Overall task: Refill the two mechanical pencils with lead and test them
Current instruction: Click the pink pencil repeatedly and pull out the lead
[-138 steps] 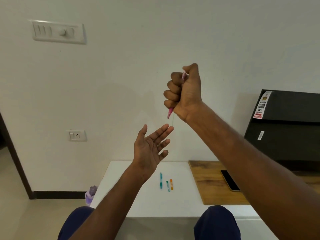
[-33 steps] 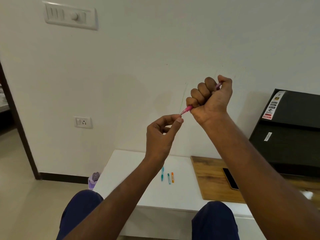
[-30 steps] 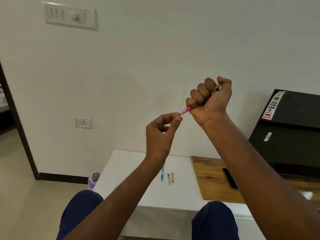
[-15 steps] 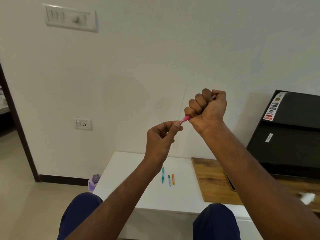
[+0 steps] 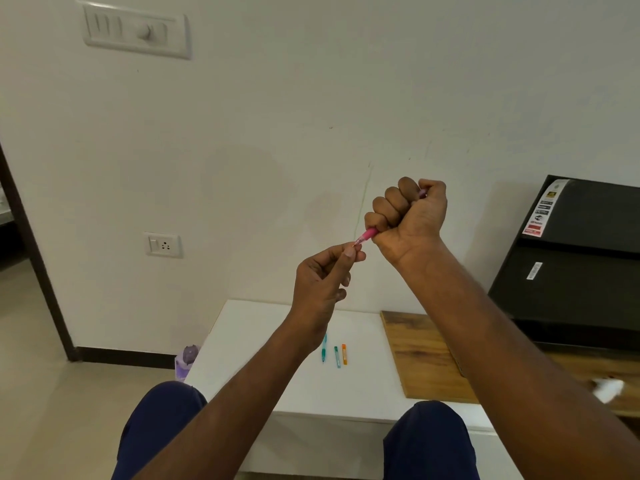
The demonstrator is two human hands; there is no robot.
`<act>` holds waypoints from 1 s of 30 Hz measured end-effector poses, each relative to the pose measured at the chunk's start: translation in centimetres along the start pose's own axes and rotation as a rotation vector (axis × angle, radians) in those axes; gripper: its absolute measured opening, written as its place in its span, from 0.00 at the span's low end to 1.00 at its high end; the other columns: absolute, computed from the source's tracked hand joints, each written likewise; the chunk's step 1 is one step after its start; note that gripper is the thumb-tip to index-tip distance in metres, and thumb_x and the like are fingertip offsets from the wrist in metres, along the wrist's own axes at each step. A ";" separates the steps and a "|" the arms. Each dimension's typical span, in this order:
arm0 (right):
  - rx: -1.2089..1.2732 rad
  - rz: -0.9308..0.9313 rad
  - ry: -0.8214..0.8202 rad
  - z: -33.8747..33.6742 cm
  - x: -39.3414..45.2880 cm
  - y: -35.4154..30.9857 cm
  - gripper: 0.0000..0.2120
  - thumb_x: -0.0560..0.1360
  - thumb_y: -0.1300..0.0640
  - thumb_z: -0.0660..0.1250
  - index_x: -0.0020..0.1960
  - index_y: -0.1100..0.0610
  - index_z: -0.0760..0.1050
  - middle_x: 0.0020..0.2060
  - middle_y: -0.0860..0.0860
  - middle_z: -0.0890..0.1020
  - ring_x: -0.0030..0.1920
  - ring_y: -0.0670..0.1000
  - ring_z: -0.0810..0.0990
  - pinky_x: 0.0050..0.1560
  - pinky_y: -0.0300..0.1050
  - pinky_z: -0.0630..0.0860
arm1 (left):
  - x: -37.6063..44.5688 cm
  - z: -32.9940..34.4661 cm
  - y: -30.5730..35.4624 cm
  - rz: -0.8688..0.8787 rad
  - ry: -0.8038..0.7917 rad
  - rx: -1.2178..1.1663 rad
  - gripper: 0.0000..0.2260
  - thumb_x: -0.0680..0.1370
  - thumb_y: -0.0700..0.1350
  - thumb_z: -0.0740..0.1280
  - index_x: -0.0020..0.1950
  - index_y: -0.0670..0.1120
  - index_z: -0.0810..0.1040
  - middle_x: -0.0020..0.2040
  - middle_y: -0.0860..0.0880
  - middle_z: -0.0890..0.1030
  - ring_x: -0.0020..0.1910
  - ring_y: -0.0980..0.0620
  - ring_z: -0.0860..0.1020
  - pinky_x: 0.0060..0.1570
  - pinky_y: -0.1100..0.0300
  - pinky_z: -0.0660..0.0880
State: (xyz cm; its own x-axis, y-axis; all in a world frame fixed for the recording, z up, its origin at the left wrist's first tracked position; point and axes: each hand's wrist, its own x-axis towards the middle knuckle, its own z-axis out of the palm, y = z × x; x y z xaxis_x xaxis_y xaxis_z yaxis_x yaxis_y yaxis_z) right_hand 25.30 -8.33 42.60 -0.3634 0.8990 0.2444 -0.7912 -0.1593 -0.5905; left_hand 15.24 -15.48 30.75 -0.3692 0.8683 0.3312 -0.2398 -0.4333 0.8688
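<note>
The right hand (image 5: pixel 410 216) hides most of the pink pencil (image 5: pixel 366 236).

Wooden board (image 5: pixel 422 362) on white table (image 5: pixel 249 341) — black cabinet (image 5: pixel 581 271) behind.

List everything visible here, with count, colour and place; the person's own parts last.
pink mechanical pencil: 1, pink, in the right fist, tip down-left
teal mechanical pencil: 1, teal, on the white table
lead cases: 2, teal and orange, right of the teal pencil
white table: 1, white, below the hands
wooden board: 1, brown, right of the table
black cabinet: 1, black, far right
switch panel: 1, white, upper wall
wall socket: 1, white, lower wall
purple bottle: 1, purple, on the floor
left hand: 1, pinching at the pencil tip
right hand: 1, grip closed around the pink pencil
</note>
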 end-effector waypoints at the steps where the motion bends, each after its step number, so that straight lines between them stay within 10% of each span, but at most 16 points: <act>1: -0.001 0.003 -0.005 0.0 0.0 0.0 0.25 0.81 0.49 0.48 0.25 0.52 0.57 0.20 0.47 0.57 0.22 0.47 0.51 0.24 0.35 0.55 | 0.0 0.0 0.0 0.004 0.005 0.000 0.09 0.82 0.54 0.72 0.54 0.52 0.89 0.46 0.53 0.88 0.36 0.60 0.73 0.34 0.66 0.72; 20: -0.415 0.023 -0.066 -0.3 -0.9 1.7 0.23 0.83 0.47 0.54 0.31 0.54 0.60 0.25 0.49 0.56 0.26 0.49 0.52 0.27 0.41 0.52 | 0.6 -0.9 1.0 0.066 -0.134 0.320 0.15 0.87 0.55 0.60 0.61 0.51 0.84 0.53 0.54 0.87 0.47 0.60 0.80 0.44 0.67 0.75; 27: -0.594 -0.112 -0.087 -0.8 -0.9 2.3 0.11 0.82 0.62 0.56 0.46 0.58 0.75 0.26 0.51 0.71 0.24 0.50 0.69 0.28 0.44 0.69 | 1.2 -1.2 0.8 0.272 -0.133 0.510 0.09 0.87 0.51 0.65 0.61 0.49 0.82 0.46 0.56 0.89 0.43 0.54 0.85 0.45 0.66 0.80; 30: -0.852 -0.201 -0.157 -0.8 -1.3 1.5 0.11 0.84 0.65 0.56 0.57 0.59 0.77 0.38 0.54 0.86 0.39 0.54 0.87 0.43 0.47 0.83 | 1.4 -1.9 0.2 0.280 -0.176 0.520 0.09 0.87 0.49 0.64 0.63 0.49 0.81 0.50 0.56 0.89 0.47 0.51 0.86 0.49 0.62 0.82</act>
